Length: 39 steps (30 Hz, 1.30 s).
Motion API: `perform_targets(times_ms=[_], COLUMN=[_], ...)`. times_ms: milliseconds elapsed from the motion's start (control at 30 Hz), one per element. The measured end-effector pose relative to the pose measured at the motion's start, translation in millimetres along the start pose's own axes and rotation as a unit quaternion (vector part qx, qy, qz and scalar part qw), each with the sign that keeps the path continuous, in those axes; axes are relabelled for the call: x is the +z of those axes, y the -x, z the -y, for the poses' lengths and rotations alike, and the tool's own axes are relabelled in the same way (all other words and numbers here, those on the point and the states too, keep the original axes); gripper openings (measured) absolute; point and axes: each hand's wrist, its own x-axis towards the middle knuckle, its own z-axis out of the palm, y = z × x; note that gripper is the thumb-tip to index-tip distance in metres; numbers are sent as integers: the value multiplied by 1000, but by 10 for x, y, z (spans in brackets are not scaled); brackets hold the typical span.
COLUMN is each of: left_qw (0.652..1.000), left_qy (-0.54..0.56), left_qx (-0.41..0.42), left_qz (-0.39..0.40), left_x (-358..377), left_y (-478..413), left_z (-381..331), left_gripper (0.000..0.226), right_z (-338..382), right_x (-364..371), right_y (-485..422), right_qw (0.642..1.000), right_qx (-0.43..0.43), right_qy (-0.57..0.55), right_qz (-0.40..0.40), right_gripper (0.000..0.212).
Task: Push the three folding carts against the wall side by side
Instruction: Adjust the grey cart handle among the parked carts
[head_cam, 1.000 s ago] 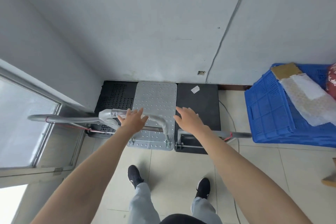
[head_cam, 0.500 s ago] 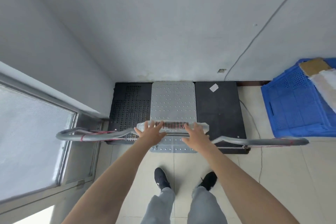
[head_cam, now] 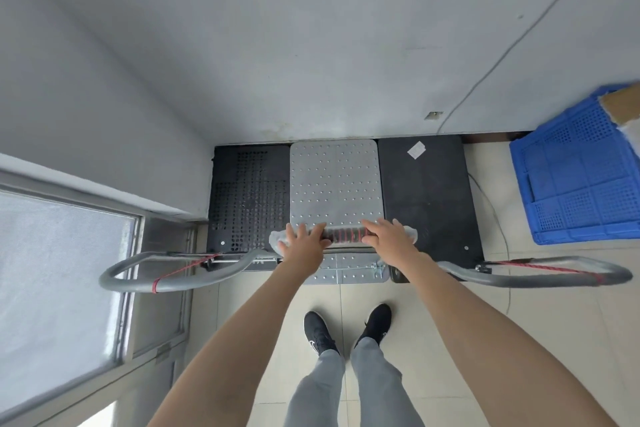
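- Silver cart: studded metal deck, directly ahead of both hands; far edge at the wall; its plastic-wrapped handle lies under the hands.
- Perforated black cart: left of the left hand, touching the silver cart; grey handle upright.
- Plain black cart: right of the right hand, touching the silver cart; white label on deck.

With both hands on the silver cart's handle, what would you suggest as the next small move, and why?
Probably let go and step back. The silver cart already sits with its far edge at the wall, flush between the two black carts. Left hand and right hand rest on its handle.
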Motion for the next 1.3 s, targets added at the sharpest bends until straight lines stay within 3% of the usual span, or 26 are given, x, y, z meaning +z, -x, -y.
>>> perform_targets(times_ms=[300,800,1300], left_qw=[1000,999,998], left_qy=[11,-25,-42], left_qx=[16,36,51], left_qz=[-4,-12,-19], left_x=[19,831,896], left_y=[-4,954,979], left_z=[39,345,403], left_gripper=[42,50,52], right_z=[-31,-173,-110], right_x=[-35,860,787], right_y=[79,1014,1070], right_qw=[998,999,997], right_qx=[-18,-20,11], right_qy=[-51,-38,-79], right_qz=[-17,-6,19], right_gripper=[47,48,50])
